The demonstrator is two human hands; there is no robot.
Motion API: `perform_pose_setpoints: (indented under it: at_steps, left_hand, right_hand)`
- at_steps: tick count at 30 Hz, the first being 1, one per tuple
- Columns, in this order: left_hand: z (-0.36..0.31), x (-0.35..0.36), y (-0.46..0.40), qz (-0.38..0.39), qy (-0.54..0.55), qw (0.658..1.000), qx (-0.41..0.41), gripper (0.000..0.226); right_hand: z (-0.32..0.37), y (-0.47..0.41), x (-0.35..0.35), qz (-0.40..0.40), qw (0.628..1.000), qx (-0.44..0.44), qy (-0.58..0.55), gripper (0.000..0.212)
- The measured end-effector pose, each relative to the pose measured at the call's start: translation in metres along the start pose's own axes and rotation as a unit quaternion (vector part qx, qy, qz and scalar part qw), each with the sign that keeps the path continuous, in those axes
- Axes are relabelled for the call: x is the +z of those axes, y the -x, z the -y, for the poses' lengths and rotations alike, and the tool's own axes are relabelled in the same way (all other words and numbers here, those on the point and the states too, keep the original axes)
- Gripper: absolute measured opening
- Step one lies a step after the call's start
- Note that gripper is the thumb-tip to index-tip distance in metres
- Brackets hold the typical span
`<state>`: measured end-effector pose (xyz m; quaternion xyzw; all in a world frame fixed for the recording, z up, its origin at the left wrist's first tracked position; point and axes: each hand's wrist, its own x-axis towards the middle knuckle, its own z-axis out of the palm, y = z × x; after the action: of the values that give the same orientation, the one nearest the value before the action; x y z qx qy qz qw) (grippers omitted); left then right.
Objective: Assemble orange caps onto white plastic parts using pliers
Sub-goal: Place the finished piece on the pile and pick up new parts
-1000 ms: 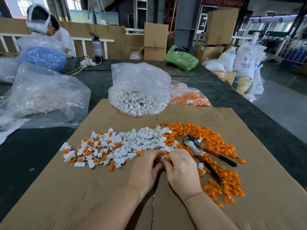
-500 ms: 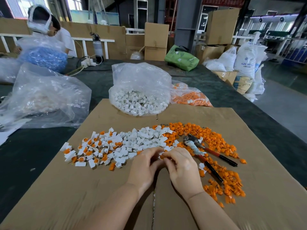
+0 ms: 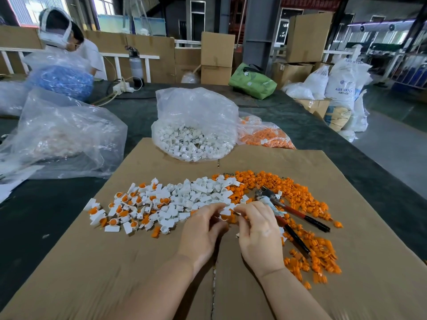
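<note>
At the far left of the cardboard sheet [image 3: 138, 273], in the left centre of the frame, a scatter of white parts already fitted with orange caps [image 3: 120, 211] is seen, too many and too overlapped to be counted. Next to it, toward the middle, a dense heap of bare white parts [image 3: 203, 192] is spread, again past counting. Just below the right end of that heap, in the lower centre, the left hand [image 3: 201, 234] and the right hand [image 3: 258, 234] are brought together, and a small white part [image 3: 227, 211] is pinched between their fingertips; whether an orange cap is already seated on it cannot be told. One pair of pliers [image 3: 291, 212] is laid just to the right of the right hand, its jaw end pointing to the upper left and its two red and black handles splayed toward the lower right, so the right hand is judged the nearer one for taking it up. Around and beyond the pliers a curved band of loose orange caps [image 3: 312, 252] is strewn, uncountable. In the upper centre three clear bags are counted: an indistinct one at left, one of white parts [image 3: 194, 144], one of orange caps [image 3: 265, 137].
</note>
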<state>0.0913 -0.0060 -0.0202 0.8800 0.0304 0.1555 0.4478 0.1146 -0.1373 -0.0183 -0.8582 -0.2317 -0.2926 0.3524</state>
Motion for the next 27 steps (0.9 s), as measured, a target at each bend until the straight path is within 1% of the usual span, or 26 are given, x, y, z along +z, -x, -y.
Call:
perform_pose_setpoints:
  at_steps: [3, 5, 7, 10, 13, 15, 17, 19, 22, 24, 27]
  left_hand:
    - [0.000, -0.001, 0.000, -0.026, 0.023, 0.999, -0.009, 0.026]
    - [0.002, -0.006, -0.002, -0.051, 0.014, 0.999, -0.013, 0.022]
    - [0.007, -0.017, -0.009, -0.090, -0.020, 0.996, -0.022, 0.019]
    - [0.018, -0.044, -0.024, -0.160, -0.102, 0.980, -0.053, 0.016]
    - [0.028, -0.068, -0.034, -0.173, -0.198, 0.961, -0.089, 0.017]
    - [0.031, -0.076, -0.035, -0.179, -0.201, 0.958, -0.103, 0.017]
    - [0.029, -0.077, -0.033, -0.180, -0.136, 0.971, -0.083, 0.015]
    - [0.022, -0.070, -0.028, -0.155, -0.022, 0.985, -0.067, 0.016]
    - [0.012, -0.055, -0.019, -0.116, 0.124, 0.983, -0.066, 0.028]
    - [0.009, -0.046, -0.013, -0.107, 0.175, 0.976, -0.073, 0.036]
    - [0.006, -0.037, -0.008, -0.106, 0.204, 0.970, -0.078, 0.038]
  right_hand:
    - [-0.001, 0.000, 0.000, -0.008, 1.000, 0.010, 0.019, 0.021]
    - [-0.001, -0.001, 0.000, -0.008, 1.000, 0.018, 0.021, 0.020]
    - [0.000, -0.001, 0.000, -0.006, 0.999, 0.024, 0.025, 0.020]
    - [-0.001, -0.001, 0.001, 0.006, 0.999, 0.025, 0.035, 0.019]
    - [-0.002, 0.001, 0.003, 0.022, 0.998, 0.019, 0.053, 0.017]
    - [-0.002, 0.001, 0.004, 0.030, 0.997, 0.014, 0.063, 0.017]
    - [-0.002, 0.000, 0.005, 0.030, 0.997, 0.005, 0.066, 0.019]
    - [-0.003, -0.001, 0.006, 0.030, 0.997, 0.001, 0.068, 0.020]
    - [-0.002, 0.000, 0.006, 0.043, 0.996, 0.003, 0.076, 0.019]
    - [-0.002, 0.001, 0.006, 0.055, 0.995, 0.006, 0.086, 0.019]
    - [-0.003, 0.002, 0.006, 0.065, 0.993, 0.007, 0.096, 0.019]
